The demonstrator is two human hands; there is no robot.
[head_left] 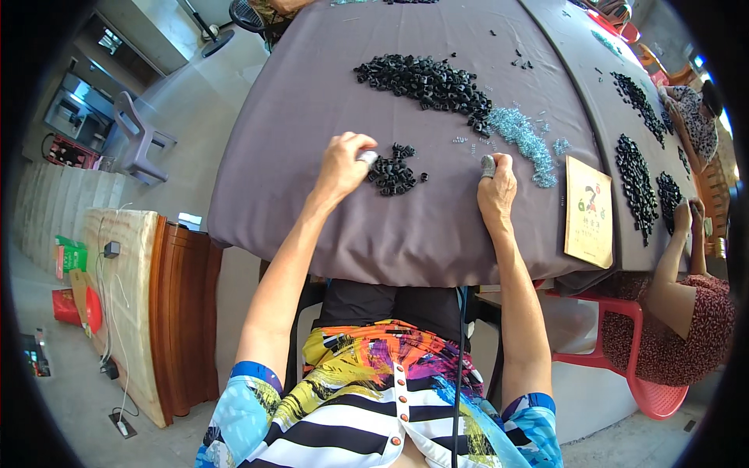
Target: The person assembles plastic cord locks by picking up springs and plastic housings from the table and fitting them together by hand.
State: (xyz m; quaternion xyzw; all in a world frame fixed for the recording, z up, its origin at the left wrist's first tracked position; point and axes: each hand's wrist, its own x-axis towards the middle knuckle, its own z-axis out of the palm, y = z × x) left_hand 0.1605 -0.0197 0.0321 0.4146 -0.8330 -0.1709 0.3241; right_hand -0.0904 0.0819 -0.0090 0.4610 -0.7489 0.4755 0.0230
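Left hand (343, 165) is raised just beside the small pile of black parts (394, 178); its fingers are bent towards the thumb and a pale tip cover is visible, but whether they pinch a part cannot be told; right hand (498, 191) is curled near the clear springs (521, 140), its covered thumb set beside the index finger; whether anything is pinched there cannot be told either.

The small pile lies nearest the wearer, apart from the large pile of black parts (421, 80), presumably to keep a portion within short reach; the springs lie to the right of the large pile, probably to suit the right hand; the tip covers would plausibly protect against repeated pressing.

A tan booklet (589, 214) lies flat on the worktop (304, 132), to the right of the springs; the cloth covering likely stops small pieces from rolling; a co-worker sits farther right, beside further black piles (636, 187).
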